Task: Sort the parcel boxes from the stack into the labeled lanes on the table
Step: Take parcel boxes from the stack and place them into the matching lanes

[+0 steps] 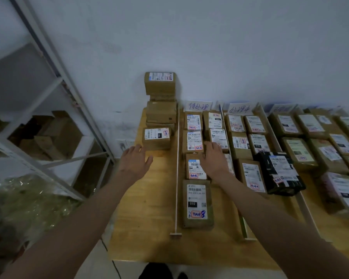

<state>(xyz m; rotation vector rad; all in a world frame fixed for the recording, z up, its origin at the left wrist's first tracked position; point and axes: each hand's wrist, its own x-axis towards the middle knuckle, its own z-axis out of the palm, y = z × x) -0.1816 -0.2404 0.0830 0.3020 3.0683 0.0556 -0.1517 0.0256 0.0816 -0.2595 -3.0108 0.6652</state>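
A stack of brown parcel boxes (160,101) stands at the table's far left against the wall. In front of it sits a single labeled box (156,137). My left hand (134,160) hovers just short of that box with fingers spread and holds nothing. My right hand (214,160) lies flat, fingers straight, over the parcels in the first lane (195,168), beside a box with a white label (219,137). Paper lane signs (198,106) with handwriting stand at the back of the lanes.
Thin white dividers (177,168) split the wooden table (145,218) into lanes. Lanes to the right hold several labeled parcels, among them a black one (280,172). A metal shelf rack (48,117) with cardboard boxes stands at the left, with plastic wrap on the floor below.
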